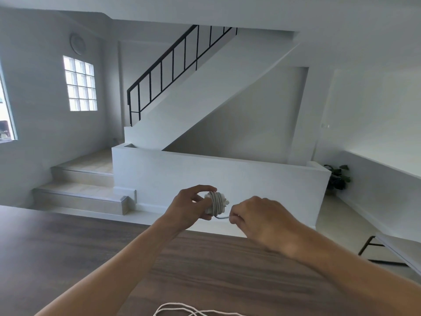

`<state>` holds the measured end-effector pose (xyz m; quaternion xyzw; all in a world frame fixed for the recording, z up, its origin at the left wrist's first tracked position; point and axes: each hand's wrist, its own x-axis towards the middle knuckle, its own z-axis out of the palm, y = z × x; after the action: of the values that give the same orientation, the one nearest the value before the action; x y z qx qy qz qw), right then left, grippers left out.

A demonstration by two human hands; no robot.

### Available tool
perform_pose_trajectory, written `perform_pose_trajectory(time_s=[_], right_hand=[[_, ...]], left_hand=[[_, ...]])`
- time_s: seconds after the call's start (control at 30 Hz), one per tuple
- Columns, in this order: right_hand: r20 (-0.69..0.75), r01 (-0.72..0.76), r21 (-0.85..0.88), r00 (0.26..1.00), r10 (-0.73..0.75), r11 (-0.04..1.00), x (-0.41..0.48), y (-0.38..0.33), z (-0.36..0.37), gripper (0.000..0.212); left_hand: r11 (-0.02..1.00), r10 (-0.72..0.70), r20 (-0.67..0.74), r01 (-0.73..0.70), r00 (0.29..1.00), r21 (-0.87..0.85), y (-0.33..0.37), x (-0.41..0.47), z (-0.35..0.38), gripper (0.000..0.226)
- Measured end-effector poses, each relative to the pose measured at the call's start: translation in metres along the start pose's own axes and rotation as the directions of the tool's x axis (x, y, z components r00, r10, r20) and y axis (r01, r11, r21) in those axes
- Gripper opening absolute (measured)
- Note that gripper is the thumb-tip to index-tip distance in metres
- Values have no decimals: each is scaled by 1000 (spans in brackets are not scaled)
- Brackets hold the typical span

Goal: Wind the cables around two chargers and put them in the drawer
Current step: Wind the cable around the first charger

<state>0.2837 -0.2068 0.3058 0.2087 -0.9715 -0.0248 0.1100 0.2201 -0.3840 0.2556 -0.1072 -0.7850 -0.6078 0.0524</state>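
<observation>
Left hand pinches a white charger, held up in the air above the far edge of the wooden table. White cable wrapped around its body in several turns. Right hand closed on the short cable tail just below the charger. Judgement: winding nearly done; keep the tail taut, lay the last turn snug beside the others, tuck the end under a loop so it holds. A second loose cable lies on the table at the near edge. No drawer in view. Tabletop broad and open; hands work clear of the edge, nothing crowding them.
</observation>
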Motion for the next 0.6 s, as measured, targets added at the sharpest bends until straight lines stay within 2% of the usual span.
perform_pose_trajectory(time_s=[0.13, 0.27, 0.4, 0.5, 0.6], right_hand=[[-77, 52, -105, 995, -60, 993, 4, 5, -29, 31], [-173, 87, -176, 978, -118, 981, 19, 17, -37, 26], [-239, 75, -154, 965, -111, 985, 27, 35, -32, 25], [-216, 9, 55, 976, 3, 998, 27, 49, -23, 20], [-145, -45, 325, 985, 97, 945, 28, 62, -4, 25]], left_hand=[[990, 64, 54, -71, 996, 126, 7, -6, 5, 28], [963, 102, 189, -145, 977, 226, 21, -16, 12, 29], [968, 120, 260, -171, 958, 185, 28, -23, 13, 34], [990, 124, 295, -140, 947, 34, 31, -26, 9, 37], [986, 142, 337, -102, 931, -134, 35, -28, 5, 39]])
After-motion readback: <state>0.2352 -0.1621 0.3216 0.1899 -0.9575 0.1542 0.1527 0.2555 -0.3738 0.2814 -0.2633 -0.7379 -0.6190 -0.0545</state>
